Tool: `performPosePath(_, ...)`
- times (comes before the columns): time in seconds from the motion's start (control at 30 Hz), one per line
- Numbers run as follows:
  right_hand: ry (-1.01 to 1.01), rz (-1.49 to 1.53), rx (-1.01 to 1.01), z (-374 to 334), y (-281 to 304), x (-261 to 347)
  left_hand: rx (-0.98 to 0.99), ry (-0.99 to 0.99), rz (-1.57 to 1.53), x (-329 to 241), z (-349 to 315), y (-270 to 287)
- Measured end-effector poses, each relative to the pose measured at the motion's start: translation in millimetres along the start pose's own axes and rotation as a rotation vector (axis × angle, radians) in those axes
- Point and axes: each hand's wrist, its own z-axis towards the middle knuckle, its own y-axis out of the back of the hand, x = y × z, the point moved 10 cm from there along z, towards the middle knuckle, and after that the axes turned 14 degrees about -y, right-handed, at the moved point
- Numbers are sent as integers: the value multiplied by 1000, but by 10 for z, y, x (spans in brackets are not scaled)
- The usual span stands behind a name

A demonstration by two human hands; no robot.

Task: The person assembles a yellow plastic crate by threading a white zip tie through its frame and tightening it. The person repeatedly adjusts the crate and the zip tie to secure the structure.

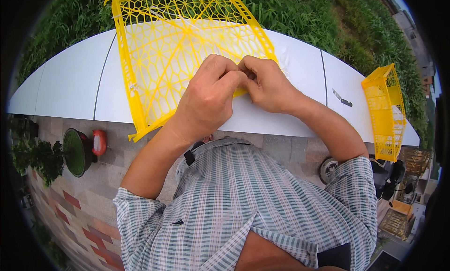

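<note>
A yellow plastic lattice panel (pixel 154 69), like a flat piece of a crate, lies tilted over the white table and reaches past its far edge. Both my hands meet at the panel's near right corner, fingertips pinched together. My left hand (pixel 208 95) is closed, its knuckles covering whatever it grips. My right hand (pixel 270 87) is closed too, thumb and forefinger against the left fingertips. What sits between them is hidden. A white tie (pixel 133 87) is fastened at the panel's left edge. A thin white strip (pixel 154 11) lies across its far part.
The white table (pixel 70 86) curves across the view. On its right lies a knife (pixel 342 98) with a dark handle. Farther right stands a yellow plastic basket (pixel 382 111) with white pieces inside. Small white bits (pixel 285 62) lie beside the panel. Grass (pixel 300 18) borders the far side.
</note>
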Motion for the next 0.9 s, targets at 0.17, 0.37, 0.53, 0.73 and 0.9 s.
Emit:
performPosePath(0.17,174,76,73,-107,-34,71,-41,-60,-7,-7,55,-52)
performPosePath(0.37,168,282,61,-86,-22,-54,-202,-15,-98,-36,112,-14)
performPosePath(0.53,-60,335,190,-81,-50,-229,-93,221,-13,85,-55,149)
performPosePath(0.73,-16,321,265,-106,-85,-235,180,497,-258,380,-228,-157)
performPosePath(0.9,57,398,314,-141,-72,-161,151,449,-299,388,-238,-213)
